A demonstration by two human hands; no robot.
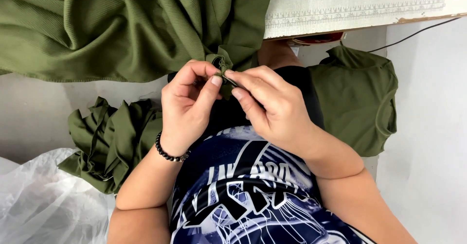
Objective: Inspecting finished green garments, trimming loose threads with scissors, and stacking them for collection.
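Note:
A large olive-green ribbed garment [121, 25] hangs off the table edge toward my lap. My left hand [187, 105], with a black bead bracelet on its wrist, pinches a small bunched corner of that fabric [220, 63] between thumb and fingers. Just to its right, my right hand [272, 105] meets it and pinches the same spot, holding a thin dark tool [230, 82] against the cloth; what kind of tool it is I cannot tell. Both hands are held above my lap.
A white table [360, 6] with a printed ruler strip along its edge lies at the top right. Olive-green fabric piles lie on the floor at left [109, 142] and right [357, 98]. A clear plastic bag [44, 200] sits bottom left. A black cable [413, 35] trails at right.

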